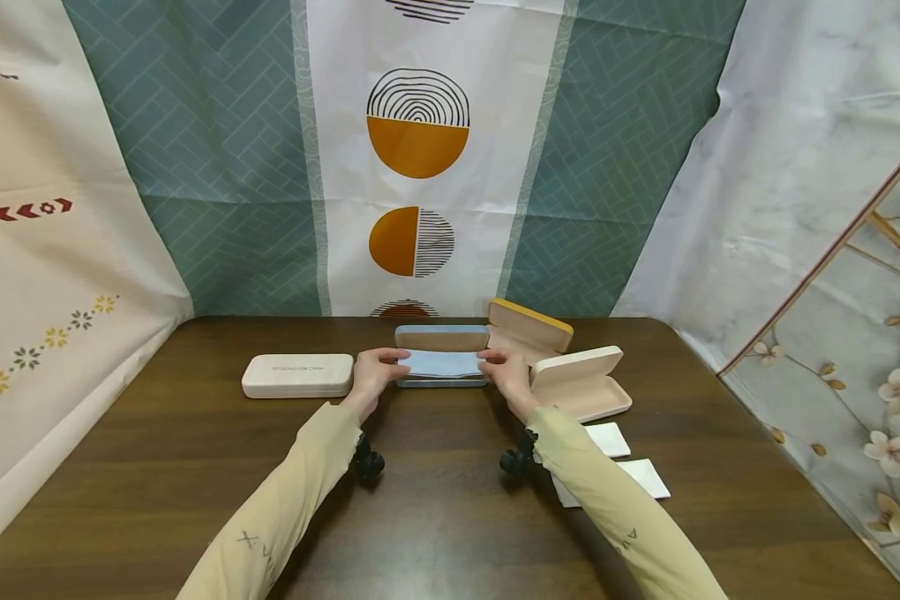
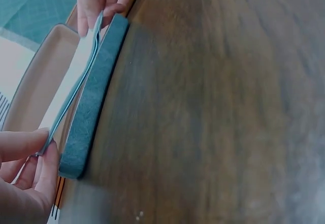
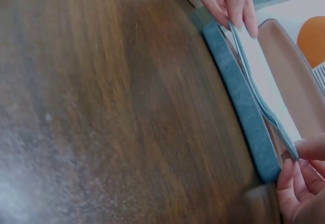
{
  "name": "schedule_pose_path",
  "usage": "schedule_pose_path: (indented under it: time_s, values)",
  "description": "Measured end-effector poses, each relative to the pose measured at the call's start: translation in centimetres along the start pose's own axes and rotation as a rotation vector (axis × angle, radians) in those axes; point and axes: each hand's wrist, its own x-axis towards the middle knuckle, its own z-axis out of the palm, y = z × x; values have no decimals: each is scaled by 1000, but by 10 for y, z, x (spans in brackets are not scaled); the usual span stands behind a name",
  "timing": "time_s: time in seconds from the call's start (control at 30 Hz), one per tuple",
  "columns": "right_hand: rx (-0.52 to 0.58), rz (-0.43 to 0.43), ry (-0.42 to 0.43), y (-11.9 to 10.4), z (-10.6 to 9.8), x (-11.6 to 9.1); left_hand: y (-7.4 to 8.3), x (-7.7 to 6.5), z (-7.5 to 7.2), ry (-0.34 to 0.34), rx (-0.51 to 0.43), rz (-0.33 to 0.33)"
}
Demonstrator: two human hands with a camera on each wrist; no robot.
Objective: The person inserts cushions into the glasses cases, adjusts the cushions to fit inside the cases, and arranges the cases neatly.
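Observation:
A folded light-blue cloth [image 1: 442, 364] is stretched between both hands over an open blue glasses case [image 1: 442, 384]. My left hand [image 1: 373, 377] pinches the cloth's left end between thumb and fingers, and my right hand [image 1: 508, 379] pinches the right end. In the left wrist view, the folded layers of the cloth [image 2: 76, 82] run along just above the blue base [image 2: 94, 99]. Behind it stands the case's raised lid, with a tan lining [image 3: 289, 66] facing the cloth in the right wrist view.
A closed cream glasses case [image 1: 297, 376] lies left of my left hand. At the right, an open yellow case [image 1: 528, 329] and an open cream case [image 1: 581, 387] stand close to my right hand. White folded cloths [image 1: 645, 477] lie by the right forearm on the brown table [image 1: 442, 517].

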Motion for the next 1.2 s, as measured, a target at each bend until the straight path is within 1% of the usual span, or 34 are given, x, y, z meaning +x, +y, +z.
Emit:
schedule_pose_path:
  time_s: [0.13, 0.2, 0.33, 0.43, 0.57, 0.7, 0.83, 1.0, 1.2]
  values:
    - [-33, -12, -2, 2, 0, 1, -1, 1, 0, 1, 8, -4]
    - [-52, -24, -3, 3, 0, 1, -2, 3, 0, -1, 25, 5]
    - [-95, -47, 4, 3, 0, 1, -2, 6, -2, 2, 108, 48]
    - [-108, -52, 0, 3, 1, 1, 0, 8, -2, 7, 167, 62]
    - [-126, -67, -11, 4, 1, 2, -1, 8, -2, 7, 217, 38]
    - [-153, -82, -11, 6, 1, 3, -3, 6, -2, 6, 235, 16]
    - [-191, -92, -3, 7, 3, 4, -2, 5, -2, 14, 245, 24]
    - [-247, -97, 24, 6, 4, 5, -1, 5, -1, 8, 280, 28]
    - [-305, -131, 36, 7, 6, 5, -2, 5, -1, 10, 320, 33]
